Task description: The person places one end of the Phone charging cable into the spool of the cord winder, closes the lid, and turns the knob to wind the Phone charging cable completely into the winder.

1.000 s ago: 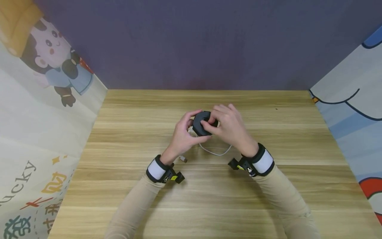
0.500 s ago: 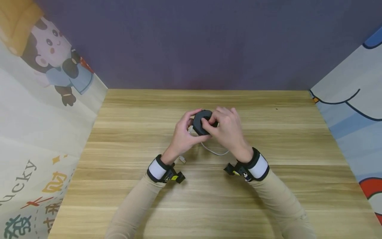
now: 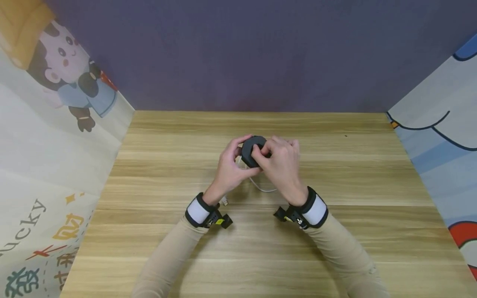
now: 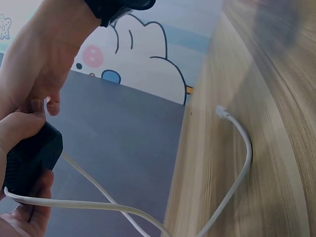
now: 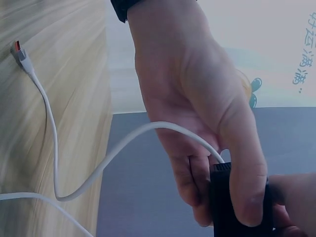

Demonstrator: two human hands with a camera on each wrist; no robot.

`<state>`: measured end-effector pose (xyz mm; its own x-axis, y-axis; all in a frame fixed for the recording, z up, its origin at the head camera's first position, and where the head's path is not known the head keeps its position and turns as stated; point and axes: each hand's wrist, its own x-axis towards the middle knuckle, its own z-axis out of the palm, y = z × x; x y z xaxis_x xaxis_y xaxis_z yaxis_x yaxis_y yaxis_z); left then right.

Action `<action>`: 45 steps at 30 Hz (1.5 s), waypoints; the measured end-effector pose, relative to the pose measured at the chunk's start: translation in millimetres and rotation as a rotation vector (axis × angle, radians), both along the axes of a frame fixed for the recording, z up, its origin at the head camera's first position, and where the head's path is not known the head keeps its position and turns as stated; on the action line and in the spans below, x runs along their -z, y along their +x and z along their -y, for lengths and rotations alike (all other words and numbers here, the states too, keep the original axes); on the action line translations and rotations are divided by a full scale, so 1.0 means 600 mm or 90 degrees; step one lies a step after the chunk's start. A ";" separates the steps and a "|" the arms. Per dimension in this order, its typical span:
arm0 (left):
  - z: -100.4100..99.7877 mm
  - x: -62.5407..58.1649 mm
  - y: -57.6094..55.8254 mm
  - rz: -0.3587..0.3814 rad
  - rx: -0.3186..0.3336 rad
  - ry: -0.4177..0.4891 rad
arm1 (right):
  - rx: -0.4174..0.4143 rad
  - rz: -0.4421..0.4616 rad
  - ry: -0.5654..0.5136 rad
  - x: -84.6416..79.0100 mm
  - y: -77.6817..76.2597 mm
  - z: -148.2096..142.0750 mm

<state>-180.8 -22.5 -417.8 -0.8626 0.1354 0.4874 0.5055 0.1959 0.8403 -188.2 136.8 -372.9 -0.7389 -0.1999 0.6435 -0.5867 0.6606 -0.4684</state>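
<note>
A black, many-sided cable winder (image 3: 249, 151) is held up between both hands over the table. My left hand (image 3: 229, 167) grips it by its outer edge, fingers at the far side and thumb at the near side. At its centre, my right hand (image 3: 281, 161) pinches with thumb and index finger; what lies under those fingertips is hidden. White cable (image 5: 133, 133) leaves the ridged side of the winder (image 5: 222, 170) and hangs down to the table. One end bears a USB plug (image 5: 20, 57) with an orange inside; another white plug (image 4: 222, 111) lies on the wood.
The wooden table (image 3: 238, 248) runs back to a dark blue-grey panel (image 3: 238, 58). Printed white sheets stand along the left side (image 3: 44, 157) and right side (image 3: 439, 124). Each wrist wears a strap with a small camera (image 3: 225, 221).
My right hand and forearm have swung left and turned about the winder's centre. The USB plug has shifted slightly toward my left wrist. My left hand stays nearly still.
</note>
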 end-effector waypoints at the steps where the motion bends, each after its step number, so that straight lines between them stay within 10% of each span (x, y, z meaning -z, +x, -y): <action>1: 0.000 0.000 0.000 0.000 0.000 0.001 | 0.003 -0.001 -0.001 0.000 0.000 0.001; 15: 0.002 0.005 -0.003 0.017 0.025 0.026 | -0.025 -0.014 -0.002 0.004 -0.005 -0.004; 35: 0.011 0.002 -0.001 0.024 0.047 0.021 | -0.368 -0.057 0.115 -0.010 -0.067 -0.065; 45: 0.011 0.001 -0.003 0.033 0.071 0.012 | -0.424 -0.062 0.252 -0.051 -0.089 -0.084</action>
<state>-182.5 -29.0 -418.4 -0.8670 0.2236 0.4454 0.4786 0.1243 0.8692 -241.4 187.3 -342.2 -0.3259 -0.8098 0.4879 -0.9448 0.2614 -0.1974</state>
